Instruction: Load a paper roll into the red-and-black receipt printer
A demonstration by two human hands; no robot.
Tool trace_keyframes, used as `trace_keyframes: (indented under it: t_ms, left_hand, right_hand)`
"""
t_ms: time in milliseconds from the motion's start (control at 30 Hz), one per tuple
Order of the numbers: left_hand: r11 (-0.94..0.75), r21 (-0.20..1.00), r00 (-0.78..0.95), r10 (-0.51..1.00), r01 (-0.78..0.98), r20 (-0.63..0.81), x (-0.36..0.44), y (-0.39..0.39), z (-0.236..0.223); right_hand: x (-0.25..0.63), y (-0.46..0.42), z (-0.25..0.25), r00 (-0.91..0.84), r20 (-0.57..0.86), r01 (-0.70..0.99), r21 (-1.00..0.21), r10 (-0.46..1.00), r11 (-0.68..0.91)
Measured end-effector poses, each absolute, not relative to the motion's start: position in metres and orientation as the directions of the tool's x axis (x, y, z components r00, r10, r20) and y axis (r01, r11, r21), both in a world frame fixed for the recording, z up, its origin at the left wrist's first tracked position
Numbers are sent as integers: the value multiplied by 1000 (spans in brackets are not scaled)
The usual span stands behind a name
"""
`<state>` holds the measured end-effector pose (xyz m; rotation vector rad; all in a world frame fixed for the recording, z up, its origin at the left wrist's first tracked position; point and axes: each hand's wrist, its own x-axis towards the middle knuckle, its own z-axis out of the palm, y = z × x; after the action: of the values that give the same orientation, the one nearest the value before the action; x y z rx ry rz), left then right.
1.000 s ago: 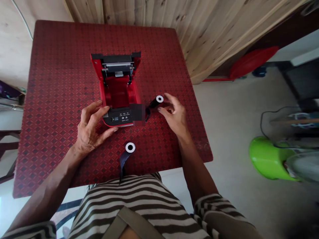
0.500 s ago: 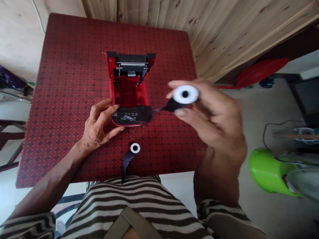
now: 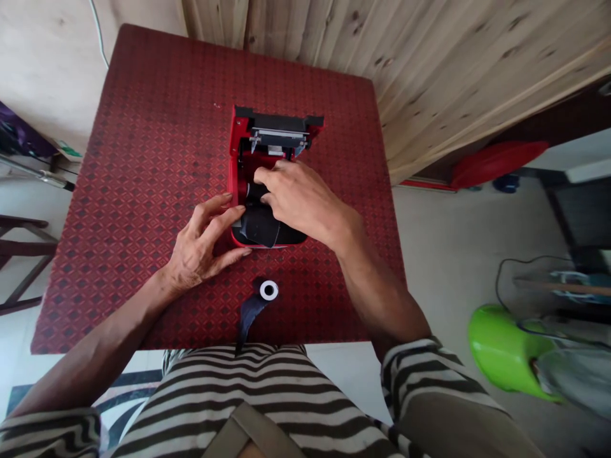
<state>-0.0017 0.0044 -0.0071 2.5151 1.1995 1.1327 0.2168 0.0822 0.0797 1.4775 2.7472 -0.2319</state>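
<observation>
A small red and black receipt printer stands on the table with its lid raised. My left hand grips the printer's front left corner, fingers on top and thumb at the front edge. Inside the paper bay, my right hand is closed on a black paper roll, which it partly covers. The roll's loose paper end lies over the printer's front panel. Nearer my body, a second paper roll with a white end stands on the table, its dark strip trailing toward the edge.
The table has a red patterned cover and meets a wooden wall at the back. On the floor to the right is a green bucket near a cable. A dark wooden stool stands at the left.
My right hand picked up the roll from the table right of the printer, lifted it, and brought it left into the open bay. My left hand has stayed on the printer.
</observation>
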Motion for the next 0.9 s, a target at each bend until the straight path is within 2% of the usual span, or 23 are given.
trace_keyframes:
  t_ms: [300,400,567,767,833,900]
  left_hand:
    - [-682,444,389,712,581,584,-2,5,-7]
    - [-680,440,398,715,587,574,-2,5,-7]
    - [-682,451,407,718,576,565,-4,4,-6]
    - [-616,640,334,787,459,519,-14,16,19]
    - [-597,637,277,798,487,535,-13,30,38]
    - [-632,546,271,753,550,599,-9,51,59]
  right_hand:
    - [216,97,67,-586,-96,802,-212,805,558]
    - [225,89,74,-602,-9,765,-295,799,573]
    - [249,46,92,-601,244,614,-469,761,635]
    - [254,9,74,-564,362,601,-437,743,669]
    - [254,8,68,-549,380,596,-446,744,668]
    - [254,7,66,-538,391,598,-449,747,664]
